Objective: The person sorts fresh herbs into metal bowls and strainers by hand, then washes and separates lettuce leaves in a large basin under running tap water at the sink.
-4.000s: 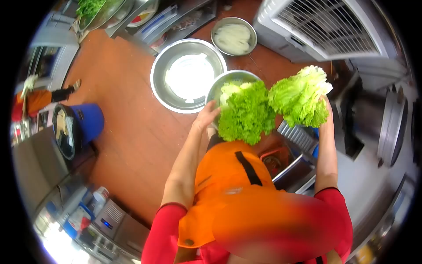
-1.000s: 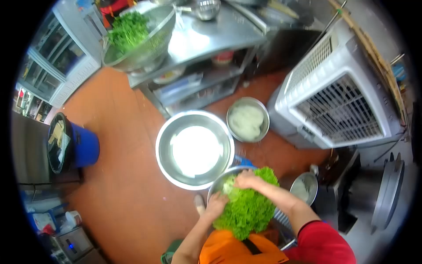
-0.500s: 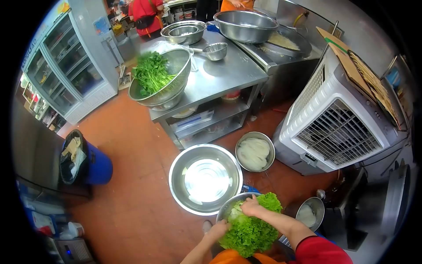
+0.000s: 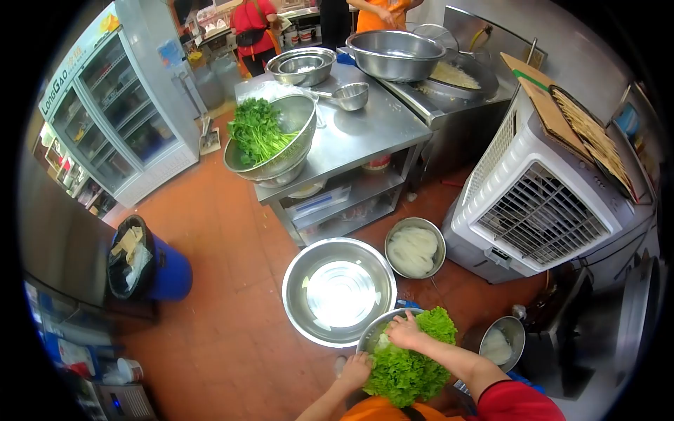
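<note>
Green leaf lettuce [image 4: 411, 368] fills a metal basin [image 4: 370, 335] low in the view, its leaves spreading over the near side. My right hand [image 4: 406, 331] lies on top of the lettuce with its fingers apart. At the basin's left edge, my left hand [image 4: 357, 370] rests against the leaves, fingers stretched out and partly hidden. Just beyond stands a large steel basin [image 4: 289, 295] of water with a few pale leaf scraps. A steel pot [image 4: 442, 258] holding whitish, soft-looking pieces [image 4: 413, 251] is to its right.
A steel table [image 4: 365, 137] carries a colander [image 4: 303, 130] of leafy greens [image 4: 256, 133], bowls and a ladle [image 4: 351, 95]. An air cooler [image 4: 540, 210] stands right; a blue bin [image 4: 168, 263] and glass-door fridge [image 4: 126, 105] left. Two people work behind the table; another pot [image 4: 502, 344] sits right.
The view has shifted slightly, so surroundings appear further right and lower. My right hand's fingers have spread over the lettuce; my left hand stays at the basin's left edge.
</note>
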The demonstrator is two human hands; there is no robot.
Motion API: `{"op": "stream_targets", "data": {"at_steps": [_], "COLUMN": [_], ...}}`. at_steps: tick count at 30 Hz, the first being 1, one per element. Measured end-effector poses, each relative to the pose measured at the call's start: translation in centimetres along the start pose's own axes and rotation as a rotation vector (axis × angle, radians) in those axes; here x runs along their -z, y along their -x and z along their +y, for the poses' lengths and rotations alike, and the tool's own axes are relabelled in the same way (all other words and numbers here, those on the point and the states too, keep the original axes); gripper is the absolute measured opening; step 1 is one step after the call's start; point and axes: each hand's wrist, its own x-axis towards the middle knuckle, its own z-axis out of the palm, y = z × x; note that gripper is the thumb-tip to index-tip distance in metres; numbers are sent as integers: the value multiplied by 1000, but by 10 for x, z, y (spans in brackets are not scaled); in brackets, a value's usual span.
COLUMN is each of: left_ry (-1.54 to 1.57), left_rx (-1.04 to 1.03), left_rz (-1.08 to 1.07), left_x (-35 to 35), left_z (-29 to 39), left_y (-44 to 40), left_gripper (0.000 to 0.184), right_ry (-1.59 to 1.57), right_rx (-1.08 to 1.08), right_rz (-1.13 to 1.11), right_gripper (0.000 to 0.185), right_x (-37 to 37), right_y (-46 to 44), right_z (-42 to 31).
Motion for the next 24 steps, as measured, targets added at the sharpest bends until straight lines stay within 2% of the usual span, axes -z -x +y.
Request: {"op": "stream_targets", "data": {"at_steps": [4,7,10,16,18,20,22,24], "left_ry": [67,52,63,49,100,91,28,89], "left_rx": [15,-2,-31,23,98,76,-40,45], "left_rz": [164,78,-101,-128,-41,-56,-158,-229], "left_x": [-22,-16,1,-26,-69,-63,10,33], "left_z": [-10,-15,-16,-34,-47,-46,-27,-21], "left_y": [7,18,27,32,17,25,32,37], "left_gripper": [30,33,34,35,35,35,35,35], "right_ry": [-132,-366,-496,-582,-707,-891,-1122,-1181], "right_rx": [16,36,75,-100,-180,-268,-356,-406], "right_rz": [149,309,412,362,395,434,477,540], "right_gripper": [25,22,23,25,24,23,23,21], "right_x": [2,1,8,3,6,10,24,36], "right_y": [11,19,34,67,79,96,120,146], "right_z": [-15,-24,-32,-60,-70,-81,-87,-90]}}
